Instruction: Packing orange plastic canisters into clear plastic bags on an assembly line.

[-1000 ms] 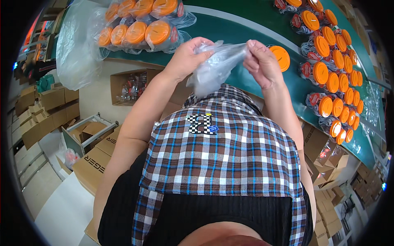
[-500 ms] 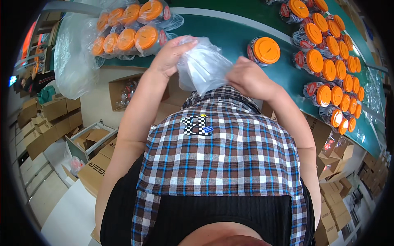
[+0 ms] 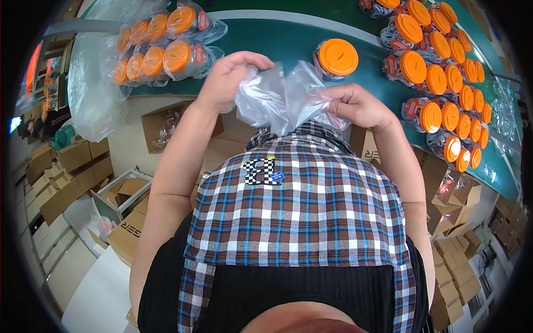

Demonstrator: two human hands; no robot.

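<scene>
A clear plastic bag [image 3: 272, 100] is spread between my two hands, just above the lap of my plaid apron. Its left side is gripped by my left hand [image 3: 230, 83], with the fingers curled into the film. My right hand [image 3: 355, 105] pinches the other side between thumb and fingers. Just beyond the bag, one jar with an orange lid [image 3: 338, 57] stands alone on the green table [image 3: 266, 41]. No jar shows inside the bag.
Bagged jars with orange lids [image 3: 177, 55] stand in rows at the left, beside a heap of clear plastic bags [image 3: 91, 94]. Many unbagged jars [image 3: 436, 79] fill the right side. Below the table are an open carton [image 3: 152, 130] and stacked cardboard boxes [image 3: 78, 147].
My right hand has moved slightly right, and the bag has widened from a hanging bunch into a spread, crumpled shape. The jars appear a little shifted to the left and up.
</scene>
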